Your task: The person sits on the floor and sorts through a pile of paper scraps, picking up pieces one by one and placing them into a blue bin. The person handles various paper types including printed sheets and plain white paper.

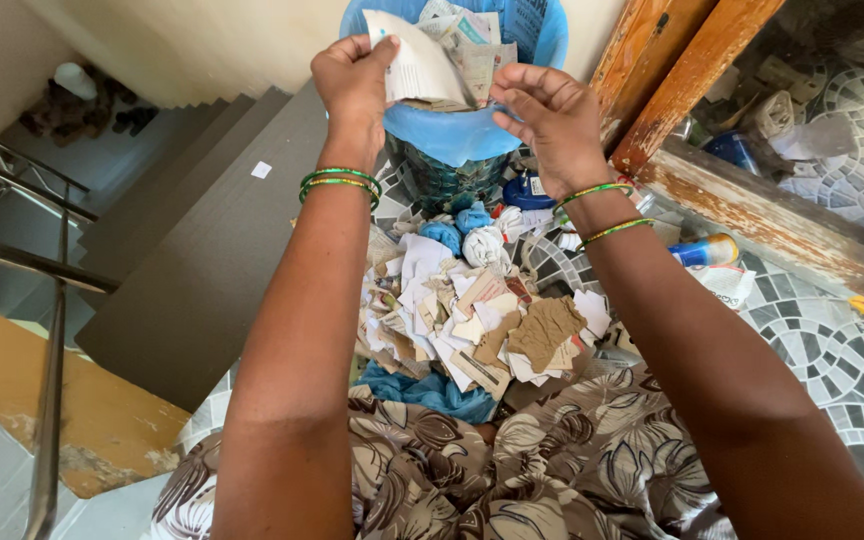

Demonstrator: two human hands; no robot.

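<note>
Left hand [352,82] raised, fingers pinched together on the upper corner of a white paper sheet [420,68]. Right hand [550,120] just beside it, fingers loosely curled and partly apart, fingertips touching the sheet's lower right edge. Directly behind both hands: blue-lined bin [452,135] stuffed with paper. Below the wrists, a heap of torn paper scraps [472,325] on the patterned floor.

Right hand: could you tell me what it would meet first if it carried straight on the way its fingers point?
The right hand points its fingers toward the left hand, so it would probably first meet the white paper sheet held between them, above the blue bin. Depth is unclear.
</note>
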